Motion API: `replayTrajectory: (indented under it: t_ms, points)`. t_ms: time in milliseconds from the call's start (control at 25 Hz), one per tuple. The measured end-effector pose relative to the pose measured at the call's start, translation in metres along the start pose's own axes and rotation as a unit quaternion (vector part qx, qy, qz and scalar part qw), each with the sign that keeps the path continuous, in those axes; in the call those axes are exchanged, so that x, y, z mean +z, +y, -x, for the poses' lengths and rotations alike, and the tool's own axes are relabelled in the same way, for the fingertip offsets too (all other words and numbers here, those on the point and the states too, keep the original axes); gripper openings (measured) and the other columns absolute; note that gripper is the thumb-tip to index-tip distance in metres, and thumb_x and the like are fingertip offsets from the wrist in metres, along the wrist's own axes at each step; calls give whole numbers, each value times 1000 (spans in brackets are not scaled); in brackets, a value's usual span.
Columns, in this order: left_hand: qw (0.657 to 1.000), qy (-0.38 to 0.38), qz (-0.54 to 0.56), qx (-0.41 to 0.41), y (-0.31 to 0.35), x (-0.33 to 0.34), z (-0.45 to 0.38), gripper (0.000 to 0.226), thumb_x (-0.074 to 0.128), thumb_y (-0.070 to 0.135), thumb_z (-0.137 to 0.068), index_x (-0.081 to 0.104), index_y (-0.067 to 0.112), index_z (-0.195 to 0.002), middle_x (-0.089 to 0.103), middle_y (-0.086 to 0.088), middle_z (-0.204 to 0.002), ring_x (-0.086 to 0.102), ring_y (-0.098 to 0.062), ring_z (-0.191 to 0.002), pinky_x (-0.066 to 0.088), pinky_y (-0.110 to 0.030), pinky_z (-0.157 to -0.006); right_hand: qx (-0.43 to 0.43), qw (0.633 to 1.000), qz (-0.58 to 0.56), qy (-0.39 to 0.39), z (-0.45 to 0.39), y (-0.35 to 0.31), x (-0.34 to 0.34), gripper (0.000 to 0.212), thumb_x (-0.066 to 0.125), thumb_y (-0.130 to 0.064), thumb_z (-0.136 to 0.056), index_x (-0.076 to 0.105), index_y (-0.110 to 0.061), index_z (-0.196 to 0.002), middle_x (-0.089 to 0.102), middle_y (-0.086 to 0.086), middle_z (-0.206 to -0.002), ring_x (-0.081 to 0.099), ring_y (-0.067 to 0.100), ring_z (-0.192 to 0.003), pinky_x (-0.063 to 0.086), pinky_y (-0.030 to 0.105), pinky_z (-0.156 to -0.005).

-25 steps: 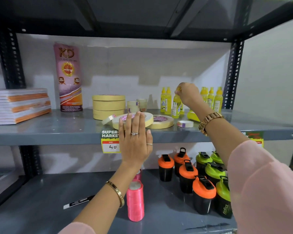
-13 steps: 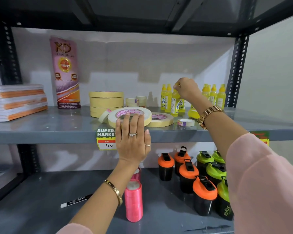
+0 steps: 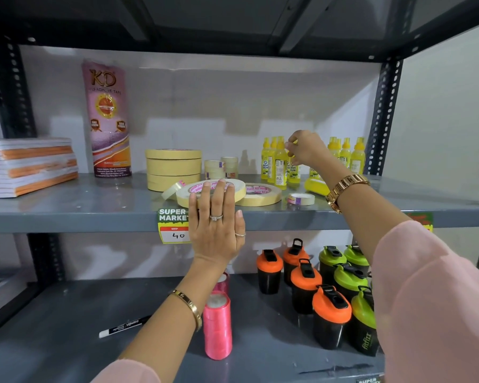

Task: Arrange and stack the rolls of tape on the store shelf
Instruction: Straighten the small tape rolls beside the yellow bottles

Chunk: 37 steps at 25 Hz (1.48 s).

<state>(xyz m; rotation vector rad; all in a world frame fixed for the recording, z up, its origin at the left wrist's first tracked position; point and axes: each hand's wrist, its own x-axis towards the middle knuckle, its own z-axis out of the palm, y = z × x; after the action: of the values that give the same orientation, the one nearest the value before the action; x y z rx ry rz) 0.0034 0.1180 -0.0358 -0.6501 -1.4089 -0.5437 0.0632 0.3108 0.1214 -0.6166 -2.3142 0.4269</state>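
A stack of three cream tape rolls (image 3: 173, 168) stands at the back of the grey middle shelf (image 3: 67, 214). In front lie a wide cream roll (image 3: 239, 189), a flatter roll (image 3: 260, 195), a small roll leaning at its left (image 3: 172, 190) and a small pale roll (image 3: 302, 199). Small clear rolls (image 3: 221, 167) sit behind. My left hand (image 3: 216, 228) is flat, its fingertips resting on the wide roll's front. My right hand (image 3: 307, 150) pinches the top of a yellow gum bottle (image 3: 294, 168) among the other bottles.
A tall KD tape pack (image 3: 108, 120) and stacked notebooks (image 3: 28, 167) stand at the left. One gum bottle (image 3: 315, 186) lies on its side. Below are shaker bottles (image 3: 329, 294), pink spools (image 3: 217, 324) and a marker (image 3: 125, 326). A price tag (image 3: 173, 225) hangs on the shelf edge.
Both hands stay almost where they were. My left hand rests on the wide roll throughout, and my right hand keeps its pinch at the bottle tops.
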Motion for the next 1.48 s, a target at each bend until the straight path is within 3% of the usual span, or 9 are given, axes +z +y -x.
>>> replayTrajectory:
  t_ms: [160,280,400,560,680,960,1120,1360,1480]
  points:
    - [1000,-18,6,-1,3,-7,-2,45,38,23,-85,57,-1,-117,63,-19,-116,38,-31,-116,27,-49,-101,31,999,-41,-13,16,7,-7,24,46,-5,-95,57,6,-114,65,28,-113,57,25,-79,55,41,-86]
    - [999,-44,9,4,3,-12,-4,44,38,23,-85,57,-1,-117,62,-19,-118,36,-31,-117,30,-51,-102,16,1000,8,0,35,9,-9,25,48,-10,-95,63,6,-107,67,25,-110,57,26,-81,49,36,-77]
    - [997,-76,19,-10,6,-19,-5,45,37,24,-87,52,0,-122,59,-19,-123,32,-32,-120,29,-53,-104,2,998,58,6,54,13,-13,26,49,-12,-95,66,3,-106,68,22,-111,62,33,-98,43,30,-73]
    - [992,-117,44,17,21,-21,-6,48,39,27,-88,47,-1,-126,55,-20,-128,28,-34,-125,28,-62,-100,0,990,141,-10,70,23,-17,26,49,-14,-95,65,2,-108,67,21,-114,60,35,-107,48,34,-82]
    - [989,-141,42,31,32,-21,-8,50,37,30,-88,47,1,-127,52,-18,-132,37,-37,-128,29,-62,-99,10,979,202,-16,78,30,-19,26,53,-15,-92,64,4,-106,67,22,-111,60,36,-105,49,35,-81]
    - [989,-136,53,30,34,-17,-4,52,35,31,-91,39,0,-132,46,-20,-137,37,-39,-128,15,-51,-110,62,957,282,-23,92,42,-24,34,53,-7,-89,56,-7,-122,60,16,-123,57,34,-111,51,39,-87]
    - [988,-133,80,21,34,-15,-4,51,36,30,-91,36,0,-132,43,-22,-138,32,-40,-130,8,-49,-110,51,964,259,-23,92,41,-29,34,51,0,-84,59,-4,-117,62,19,-120,58,36,-108,53,41,-91]
    - [989,-126,78,28,34,-13,-2,51,35,30,-92,31,2,-134,42,-21,-139,27,-37,-132,4,-47,-112,39,984,163,65,76,26,-33,29,57,8,-78,64,2,-106,68,24,-103,64,37,-95,51,34,-68]
    - [990,-116,76,30,33,-11,-1,51,34,30,-93,29,2,-135,40,-21,-140,21,-34,-134,1,-45,-112,30,985,135,99,65,21,-31,27,59,6,-81,65,3,-108,69,24,-107,65,37,-97,51,33,-72]
